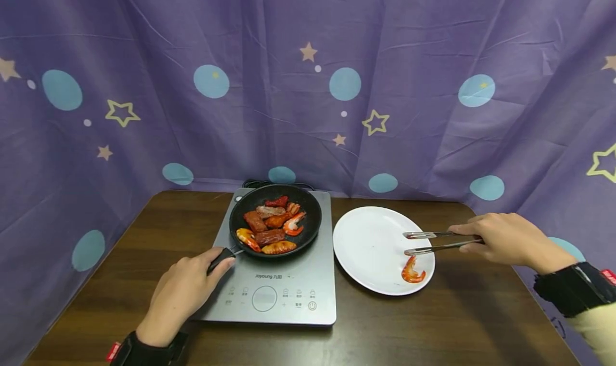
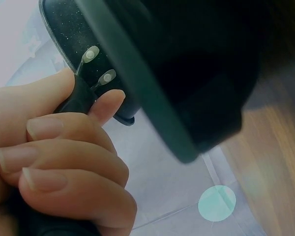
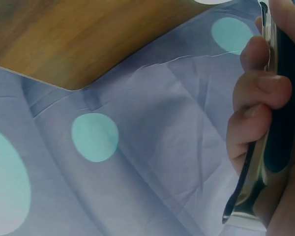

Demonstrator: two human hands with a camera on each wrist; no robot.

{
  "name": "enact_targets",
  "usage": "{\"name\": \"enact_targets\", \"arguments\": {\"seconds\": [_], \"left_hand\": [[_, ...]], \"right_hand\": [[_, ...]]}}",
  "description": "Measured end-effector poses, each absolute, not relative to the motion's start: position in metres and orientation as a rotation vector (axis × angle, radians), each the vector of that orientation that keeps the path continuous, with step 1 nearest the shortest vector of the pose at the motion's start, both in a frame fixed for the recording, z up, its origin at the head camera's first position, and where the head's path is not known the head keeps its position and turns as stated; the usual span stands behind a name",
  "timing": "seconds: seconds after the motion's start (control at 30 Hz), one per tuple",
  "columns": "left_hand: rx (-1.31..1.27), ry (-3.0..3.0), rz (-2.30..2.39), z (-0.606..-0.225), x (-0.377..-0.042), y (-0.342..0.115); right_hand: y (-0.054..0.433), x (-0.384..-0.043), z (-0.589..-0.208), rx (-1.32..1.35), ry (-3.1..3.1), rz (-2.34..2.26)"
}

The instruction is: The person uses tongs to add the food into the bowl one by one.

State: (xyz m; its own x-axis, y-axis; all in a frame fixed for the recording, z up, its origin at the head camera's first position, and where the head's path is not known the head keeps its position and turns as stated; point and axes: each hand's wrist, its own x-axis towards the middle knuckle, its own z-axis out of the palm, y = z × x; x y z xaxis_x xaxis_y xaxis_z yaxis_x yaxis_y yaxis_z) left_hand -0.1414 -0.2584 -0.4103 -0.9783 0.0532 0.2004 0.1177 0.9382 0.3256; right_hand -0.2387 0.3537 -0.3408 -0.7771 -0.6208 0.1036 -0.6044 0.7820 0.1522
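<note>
My left hand (image 1: 185,288) grips the black handle (image 2: 77,96) of a frying pan (image 1: 308,232), fingers curled round it in the left wrist view. Several pieces of food lie in the pan: brown meat slabs (image 1: 255,222), a shrimp (image 1: 293,224) and a grilled wing-like piece (image 1: 279,247) among them. Metal tongs (image 1: 445,246) are held in my right hand (image 1: 505,240), their tips parted over the right side of a white plate (image 1: 366,248). One orange shrimp (image 1: 413,271) lies on that plate, just below the lower tong tip. The right wrist view shows the dark-gripped tongs (image 3: 285,98) in curled fingers.
Beneath the pan is a silver induction cooker (image 1: 269,312) with a round dial on its front. A black cable (image 1: 255,184) runs behind it. Everything stands on a dark wooden table (image 1: 385,328), backed by a purple curtain (image 1: 269,88) with stars and dots.
</note>
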Motion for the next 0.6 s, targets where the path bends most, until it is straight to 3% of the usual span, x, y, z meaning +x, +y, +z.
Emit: {"name": "enact_targets", "arguments": {"seconds": [0.6], "left_hand": [[-0.129, -2.923, -0.519, -0.408, -0.142, -0.259]], "right_hand": [[0.352, -0.238, -0.361, 1.071, -2.872, -0.169]]}}
